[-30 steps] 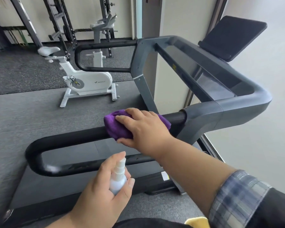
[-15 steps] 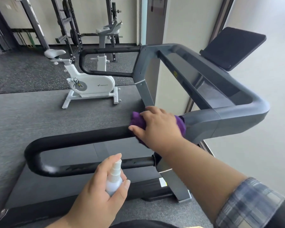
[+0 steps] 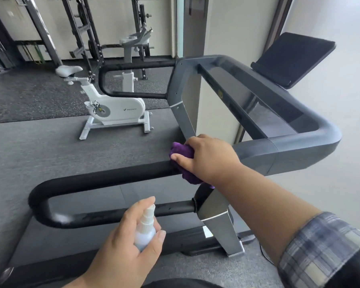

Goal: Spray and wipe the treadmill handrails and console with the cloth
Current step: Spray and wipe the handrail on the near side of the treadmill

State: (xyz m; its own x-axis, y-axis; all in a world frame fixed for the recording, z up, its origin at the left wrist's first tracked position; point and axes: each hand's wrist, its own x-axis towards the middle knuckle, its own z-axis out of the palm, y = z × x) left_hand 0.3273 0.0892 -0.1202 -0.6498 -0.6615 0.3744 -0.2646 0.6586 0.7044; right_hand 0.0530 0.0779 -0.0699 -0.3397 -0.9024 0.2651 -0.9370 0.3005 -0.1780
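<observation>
My right hand [image 3: 208, 156] grips a purple cloth [image 3: 182, 151] wrapped over the near black handrail [image 3: 104, 179], right where the rail meets the grey console frame [image 3: 287, 150]. My left hand [image 3: 131, 244] holds a small white spray bottle [image 3: 145, 229] upright below the rail's lower bar, its nozzle facing the rail. The dark console screen [image 3: 293, 59] stands tilted at the far right. A second black handrail [image 3: 121, 80] loops on the far side.
A white exercise bike [image 3: 110, 107] stands on the grey floor beyond the treadmill. Black weight racks [image 3: 81, 34] line the back wall. The treadmill belt [image 3: 133, 196] lies under the near rail. A grey upright post [image 3: 220, 225] stands under my right forearm.
My right hand slid the purple cloth along the near handrail from its middle to the end by the grey console frame. My left hand with the bottle stayed about where it was.
</observation>
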